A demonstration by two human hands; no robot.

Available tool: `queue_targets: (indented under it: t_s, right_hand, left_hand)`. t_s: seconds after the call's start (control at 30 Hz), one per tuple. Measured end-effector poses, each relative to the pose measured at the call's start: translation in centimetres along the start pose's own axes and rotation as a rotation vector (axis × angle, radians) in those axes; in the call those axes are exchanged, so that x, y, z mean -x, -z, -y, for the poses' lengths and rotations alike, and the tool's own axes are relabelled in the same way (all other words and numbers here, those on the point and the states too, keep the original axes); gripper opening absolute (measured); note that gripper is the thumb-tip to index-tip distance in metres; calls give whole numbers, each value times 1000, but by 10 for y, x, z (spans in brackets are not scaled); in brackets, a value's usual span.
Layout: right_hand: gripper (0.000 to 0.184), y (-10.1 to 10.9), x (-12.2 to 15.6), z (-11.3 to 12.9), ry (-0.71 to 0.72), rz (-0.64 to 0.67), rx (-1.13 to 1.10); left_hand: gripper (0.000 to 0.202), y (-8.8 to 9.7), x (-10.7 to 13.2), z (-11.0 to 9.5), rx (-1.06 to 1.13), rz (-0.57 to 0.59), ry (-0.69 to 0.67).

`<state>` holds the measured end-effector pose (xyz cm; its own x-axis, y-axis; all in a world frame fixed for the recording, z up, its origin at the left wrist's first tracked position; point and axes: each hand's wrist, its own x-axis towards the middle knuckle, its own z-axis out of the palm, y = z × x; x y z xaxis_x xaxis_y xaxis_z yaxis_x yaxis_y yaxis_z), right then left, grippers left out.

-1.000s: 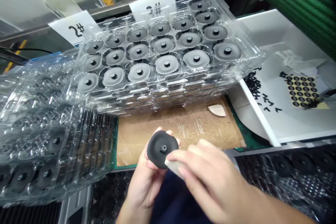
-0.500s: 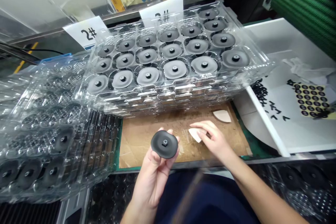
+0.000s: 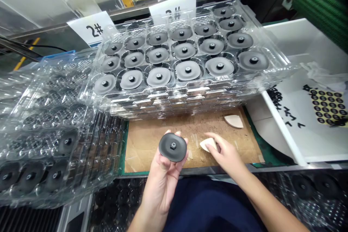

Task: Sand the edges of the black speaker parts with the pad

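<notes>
My left hand (image 3: 165,174) is closed around the rim of a black rounded disc (image 3: 178,152), its face with a small central stud turned up toward me. To its right, my right hand (image 3: 224,150) pinches a cream-white pointed pad (image 3: 208,145) between thumb and fingers, just over the brown cardboard sheet (image 3: 152,127). The disc and the pad are apart. A second white pointed pad (image 3: 233,121) lies on the cardboard beyond my right hand. Behind, a stack of clear plastic trays (image 3: 174,92) bears rows of similar black discs (image 3: 188,70).
More clear trays (image 3: 57,116) are stacked at the left. A white bin (image 3: 320,145) on the right holds small black clips (image 3: 276,98) and a sheet of round stickers (image 3: 327,107). Paper signs marked 2# (image 3: 92,29) stand behind the trays. A green ribbed roll (image 3: 320,3) is upper right.
The view has shifted slightly. My right hand has drawn the white pad a little downward, toward me. My left hand still holds the black disc, tilted slightly differently.
</notes>
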<state>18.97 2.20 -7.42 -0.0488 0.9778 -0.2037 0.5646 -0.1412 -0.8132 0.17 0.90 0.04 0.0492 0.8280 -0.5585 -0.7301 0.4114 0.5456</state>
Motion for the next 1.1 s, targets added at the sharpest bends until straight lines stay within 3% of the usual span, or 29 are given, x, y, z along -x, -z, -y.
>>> queue_targets:
  t_s: [0.13,0.23,0.3,0.4,0.5,0.63,0.7,0.77,0.83,0.9,1.0,1.1]
  right_hand:
    - [25,22,4,56,83,16,-172]
    - [17,27,13,98,291,-62,-210]
    - [15,26,17,113,417,7,-192]
    - [14,26,17,116,424,76,-153]
    - [17,26,15,111,440,-44,-54]
    - [14,28,14,108,391,126,-205]
    - [13,29,13,109,328,102,-190]
    - [15,30,13,110,375,46,-140]
    - [16,31,12,110,447,85,-165]
    - [14,31,10,110,416,159,-211]
    - [14,30,10,110,311,95,-153]
    - [17,29,10,110,405,87,-151]
  left_hand:
    - [59,-4,1,3,-32,-34,-67]
    - [57,-8,3,5,-80,-63,-118]
    - [56,-9,5,6,-108,-69,-117]
    - [59,-9,8,7,-106,-54,-148]
    - [60,-9,9,7,-90,-62,-144]
    - [63,-9,7,9,-71,-42,-135]
    - [61,-10,5,10,-75,-55,-168]
    - [58,-10,5,10,-81,-67,-148]
    - [60,-10,4,10,-76,-60,-108]
    - [61,-10,4,9,-73,-59,-114]
    - [61,-9,3,9,-87,-78,-162]
    - [62,-8,1,9,-101,-75,-119]
